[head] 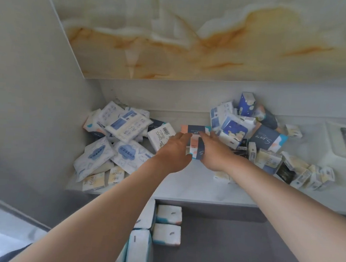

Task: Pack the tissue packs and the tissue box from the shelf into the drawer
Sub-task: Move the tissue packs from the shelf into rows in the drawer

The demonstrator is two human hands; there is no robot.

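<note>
Both my hands meet at the middle of the white shelf [184,185]. An upright tissue pack [196,151] with a navy band and peach corner stands between them, and a second like pack [195,130] lies just behind it. My left hand [174,151] holds them from the left, fingers on the rear pack and thumb at the near one. My right hand [215,154] grips them from the right. Heaps of tissue packs lie on the shelf's left [125,127] and right [233,131]. A white tissue box [343,146] with a dark slot sits far right. The grey drawer [231,247] below holds several packs [168,214].
A grey side wall [37,101] closes the shelf on the left, and a marbled panel [195,40] slopes overhead. Small yellow and white packs [312,177] crowd the shelf's front right. The drawer's packs stand along its left side.
</note>
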